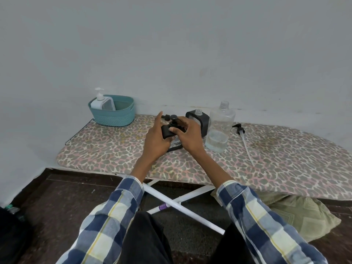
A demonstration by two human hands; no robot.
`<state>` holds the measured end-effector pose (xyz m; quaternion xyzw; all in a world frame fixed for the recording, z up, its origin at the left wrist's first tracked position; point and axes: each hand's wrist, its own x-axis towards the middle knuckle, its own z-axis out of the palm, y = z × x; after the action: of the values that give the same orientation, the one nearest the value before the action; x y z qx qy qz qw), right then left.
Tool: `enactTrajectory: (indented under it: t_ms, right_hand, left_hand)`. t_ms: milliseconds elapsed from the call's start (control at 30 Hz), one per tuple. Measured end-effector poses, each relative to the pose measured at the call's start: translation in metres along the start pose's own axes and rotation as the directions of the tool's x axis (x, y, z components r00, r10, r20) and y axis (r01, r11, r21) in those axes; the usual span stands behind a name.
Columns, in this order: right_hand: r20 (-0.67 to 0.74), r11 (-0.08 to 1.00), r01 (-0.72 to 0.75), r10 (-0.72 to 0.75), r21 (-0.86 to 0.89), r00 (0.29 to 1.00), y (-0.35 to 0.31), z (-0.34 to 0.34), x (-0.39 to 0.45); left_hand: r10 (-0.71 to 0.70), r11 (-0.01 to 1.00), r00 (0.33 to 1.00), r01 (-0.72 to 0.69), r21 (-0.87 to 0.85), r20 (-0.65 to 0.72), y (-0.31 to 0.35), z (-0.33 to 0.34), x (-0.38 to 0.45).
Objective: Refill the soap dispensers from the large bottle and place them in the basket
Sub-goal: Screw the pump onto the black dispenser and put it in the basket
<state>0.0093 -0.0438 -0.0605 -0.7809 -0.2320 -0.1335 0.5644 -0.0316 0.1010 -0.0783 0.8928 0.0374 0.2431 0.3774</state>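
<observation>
Left hand [155,139]: grips the black dispenser [168,132] body, forefinger pointing straight up.
Right hand [188,135]: fingers curled on its pump head [173,117].
Black dispenser: upright on the ironing board [106,149], just left of the large bottle [219,128].
Basket [114,114]: well left of the large bottle, holds a white dispenser [102,102].

Basket [112,115] far left on ironing board [285,161], large bottle [221,128] right of centre

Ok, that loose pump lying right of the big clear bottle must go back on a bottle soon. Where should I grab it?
Pinch the loose pump by its black collar, coming from above: it lies flat on the board, head toward the wall, and its thin tube trails toward you.
</observation>
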Motion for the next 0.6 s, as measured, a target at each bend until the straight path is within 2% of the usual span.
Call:
enactTrajectory:
  t_ms: [333,500,600]
  right_hand:
    - [-0.11,0.995,-0.088,0.093,0.049,0.99,-0.002,0.019,0.0]
    - [-0.21,0.996,-0.086,0.084,0.0,0.974,-0.003,0.028,-0.001]
    - [-0.213,0.994,-0.1,0.105,0.031,0.971,-0.005,0.031,-0.001]
  left_hand:
    - [-0.06,0.98,0.964,0.107,0.171,-0.258,0.02,0.014,-0.015]
    - [-0.087,0.946,0.93,0.19,0.265,-0.357,0.034,0.021,-0.015]
    - [-0.086,0.937,0.92,0.205,0.282,-0.383,0.038,0.022,-0.016]
